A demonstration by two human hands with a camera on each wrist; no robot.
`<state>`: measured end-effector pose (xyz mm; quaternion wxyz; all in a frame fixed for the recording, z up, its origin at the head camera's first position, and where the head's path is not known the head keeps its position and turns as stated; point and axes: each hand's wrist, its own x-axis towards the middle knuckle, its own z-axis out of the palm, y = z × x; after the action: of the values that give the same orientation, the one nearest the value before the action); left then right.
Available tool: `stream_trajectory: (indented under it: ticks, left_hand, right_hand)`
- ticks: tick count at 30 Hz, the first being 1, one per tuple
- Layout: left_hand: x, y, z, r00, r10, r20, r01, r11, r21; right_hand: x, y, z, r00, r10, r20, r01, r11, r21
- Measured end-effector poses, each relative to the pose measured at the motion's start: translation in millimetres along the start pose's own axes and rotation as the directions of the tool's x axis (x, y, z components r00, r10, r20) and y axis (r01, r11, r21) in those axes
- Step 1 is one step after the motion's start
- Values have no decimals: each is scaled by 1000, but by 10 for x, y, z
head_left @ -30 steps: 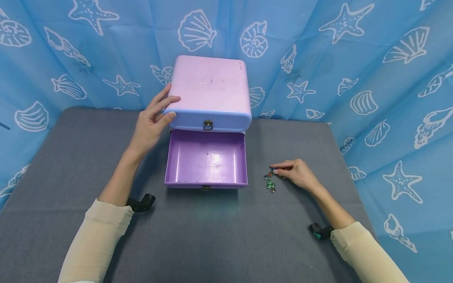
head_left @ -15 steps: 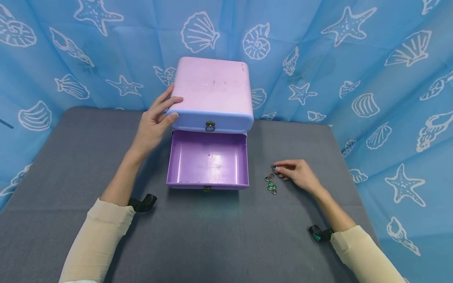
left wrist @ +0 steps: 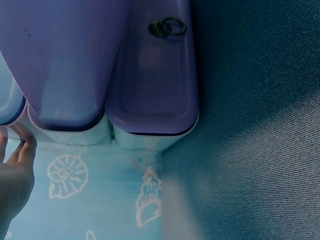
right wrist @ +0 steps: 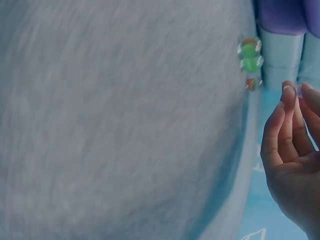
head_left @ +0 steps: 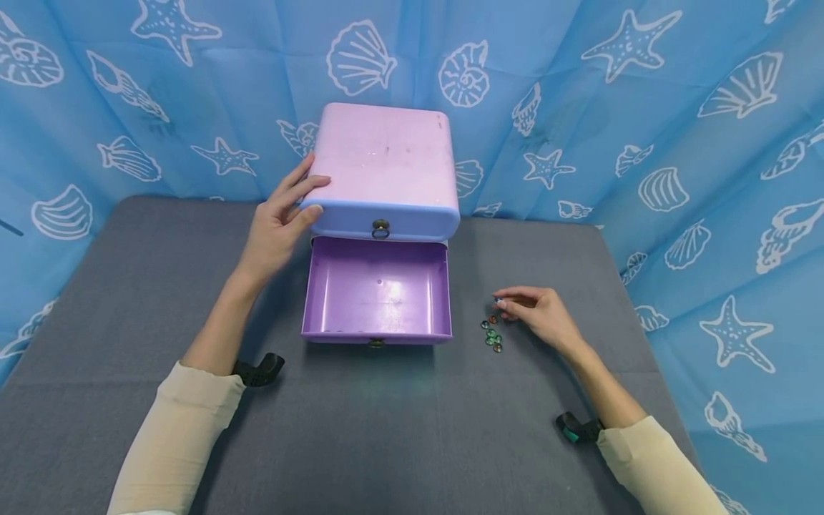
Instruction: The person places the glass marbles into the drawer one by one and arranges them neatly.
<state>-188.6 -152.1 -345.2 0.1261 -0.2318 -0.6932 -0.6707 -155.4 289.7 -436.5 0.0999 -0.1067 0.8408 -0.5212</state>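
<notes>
A small drawer cabinet (head_left: 385, 154) with a pink top stands at the back of the table. My left hand (head_left: 273, 225) rests on its left front corner, thumb at the blue top drawer (head_left: 412, 223) and fingers along the side. Below, a purple drawer (head_left: 341, 286) is pulled out with a bare floor. To the right, my right hand (head_left: 543, 315) pinches a small bluish glass marble (head_left: 498, 301) between thumb and fingertips, partly hidden. Several green and reddish glass marbles (head_left: 491, 335) lie in a cluster just in front of those fingertips.
A closed lower purple drawer (left wrist: 155, 85) with a ring pull (left wrist: 172, 26) shows in the left wrist view. Grey cloth (head_left: 399, 429) covers the table. A blue curtain (head_left: 579, 93) with white shell prints hangs behind and at both sides.
My right hand has taken the bluish marble from beside the cluster and raised it slightly, its fingertips shifting a little toward the back. My left hand stays at the cabinet corner.
</notes>
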Motion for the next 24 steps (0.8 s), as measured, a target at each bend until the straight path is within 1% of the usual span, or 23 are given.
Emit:
stream_trajectory:
  ticks: [10,17,24]
  left_hand:
    - [-4,-4,-3,1000,-7,-4,7,1000,8]
    - [-5,-6,-5,1000,-9,-8,9,1000,-9]
    - [8,-1,-1,1000,-5,-7,5,1000,-16]
  right_hand:
    - [-53,-181,93,998,-59,-28,60,998,25]
    - [-28,-358,148,992,-99,-76,103,993,51]
    - [-25,-497,201,986,-149,-71,155,985,82]
